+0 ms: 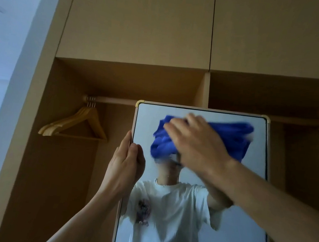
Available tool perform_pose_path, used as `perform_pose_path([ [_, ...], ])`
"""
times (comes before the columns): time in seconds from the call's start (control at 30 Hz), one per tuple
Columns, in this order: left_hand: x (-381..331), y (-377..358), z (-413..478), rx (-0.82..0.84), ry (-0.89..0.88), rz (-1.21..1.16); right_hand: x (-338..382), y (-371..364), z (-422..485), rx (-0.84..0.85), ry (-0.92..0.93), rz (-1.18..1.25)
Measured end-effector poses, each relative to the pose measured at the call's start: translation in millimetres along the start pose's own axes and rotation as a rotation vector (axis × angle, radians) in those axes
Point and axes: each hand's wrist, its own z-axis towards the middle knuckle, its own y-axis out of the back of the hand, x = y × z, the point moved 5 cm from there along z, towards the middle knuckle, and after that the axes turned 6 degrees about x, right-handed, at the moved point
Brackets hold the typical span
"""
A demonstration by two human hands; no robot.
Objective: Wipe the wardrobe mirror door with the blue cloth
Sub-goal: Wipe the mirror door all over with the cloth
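My right hand (197, 144) lies flat against the upper part of the mirror door (241, 236), fingers straight and close together, pressing the blue cloth (164, 142) to the glass. The hand and the cloth are both smeared by motion blur. The cloth is bunched under my palm, just below the mirror's top edge and towards its middle. Blue shows on both sides of my hand, and I cannot tell where the cloth ends and its reflection begins.

My left hand (126, 162) grips the left edge of the mirror's pale frame, lower than the right hand, with fingers and thumb closed on the frame. Both forearms reach up from the bottom of the view.

The glass reflects a person in a white T-shirt with a dark print on the chest. The cloth and my right hand cover the upper part of the reflection.

Behind the mirror stands an open wooden wardrobe (141, 21) with closed cupboard doors above. A hanging rail (115, 101) runs across it level with the mirror's top. Several wooden hangers (80, 125) hang bunched together at the rail's left end, well apart from my left hand. A pale wall lies at the far left.
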Motion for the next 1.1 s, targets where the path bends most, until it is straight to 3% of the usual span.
perform_pose_path([
  [0.2, 7.3, -8.3, 6.0, -0.005, 0.040, -0.009, 67.6, -26.0, -60.9, 0.059, 0.213, 0.061],
  [0.43, 7.0, -6.6, 6.2, -0.041, 0.031, 0.068, -48.8, -6.5, -6.4, -0.021, -0.162, 0.037],
  [0.7, 4.9, -11.3, 3.7, -0.024, 0.039, 0.135, 18.2, -36.2, -63.3, 0.015, 0.057, 0.089],
  [1.1, 2.8, -22.4, 7.8, -0.034, 0.069, 0.159, -1.3, -57.9, -51.3, 0.003, -0.016, 0.117],
])
